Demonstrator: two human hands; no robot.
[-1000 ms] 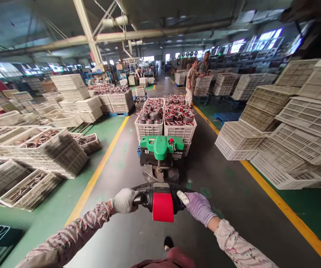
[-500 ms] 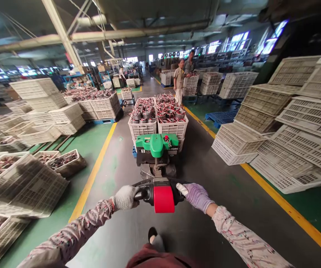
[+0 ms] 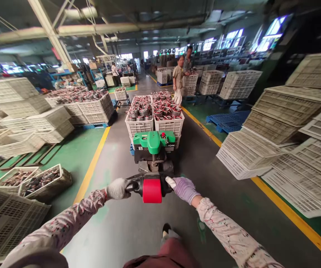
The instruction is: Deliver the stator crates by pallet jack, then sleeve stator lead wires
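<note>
My left hand (image 3: 118,188), in a white knit glove, is closed around the left grip of a pallet truck handle (image 3: 152,190) with a red front. On the other side my right hand (image 3: 183,189), in a purple glove with a pale thumb, is wrapped round the right grip. Beyond the handle stands the truck's green-topped body (image 3: 154,140), with a red button on it. White slatted crates (image 3: 168,127) ride ahead of it, filled with round dark metal parts with red and white wires (image 3: 164,109). The forks are hidden.
Stacked crates (image 3: 277,111) line the right side beside a blue pallet (image 3: 227,121). At left are more crates (image 3: 45,182), some holding parts. Yellow lines (image 3: 93,162) border the grey aisle. Two people (image 3: 178,78) stand by crates ahead on the right.
The truck and I have moved forward along the aisle; the side crates have slid closer and outward. The handle appears further left in view. Both hands keep their hold.
</note>
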